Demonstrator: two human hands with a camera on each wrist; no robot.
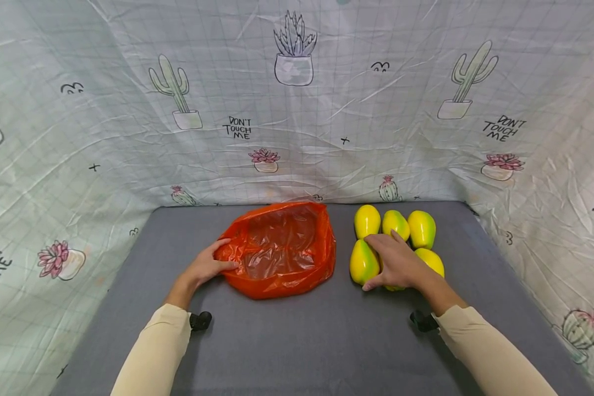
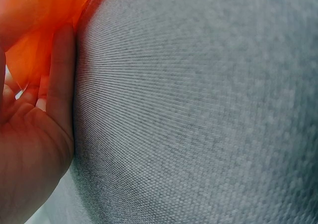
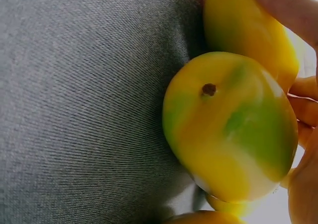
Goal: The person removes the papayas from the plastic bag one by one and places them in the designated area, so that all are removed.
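Note:
A red-orange plastic bag (image 1: 277,289) lies on the grey table with its wide mouth facing up. At its left rim my left hand (image 1: 205,267) grips the thin film, thumb and fingers on the bag's edge. In the left wrist view the orange film (image 2: 30,60) passes between thumb and fingers. To the right, my right hand (image 1: 398,261) holds a yellow-green mango (image 1: 363,263), thumb on its near side and fingers at its far side. Another mango (image 3: 231,124), its dark stem spot showing, sits under my right palm.
Behind the right hand stand a left mango (image 1: 367,221), a middle mango (image 1: 395,224) and a right mango (image 1: 422,228) in a row. One more mango (image 1: 432,261) shows beside the right wrist. A cactus-print cloth (image 1: 322,148) closes off the table's back and sides.

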